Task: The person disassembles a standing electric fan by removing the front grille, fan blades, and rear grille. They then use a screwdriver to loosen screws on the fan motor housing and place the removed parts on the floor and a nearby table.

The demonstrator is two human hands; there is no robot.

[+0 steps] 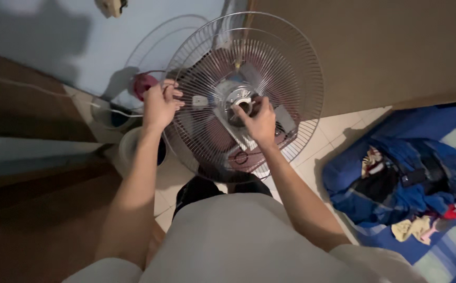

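Pale floor tiles [338, 131] lie under the fan grille [291, 63], left hand [160, 105] gripping it, right hand [259, 121] pinching its hub [240, 99].

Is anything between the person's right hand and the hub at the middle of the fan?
Nothing visible. The right hand is already on the hub inside the wire guard; the left hand grips the guard's left edge.

Both bare arms reach forward, elbows slightly bent. Left hand [160, 105] raised, fingers curled in a grip. Right hand [258, 121] lower, fingers pinched closed.
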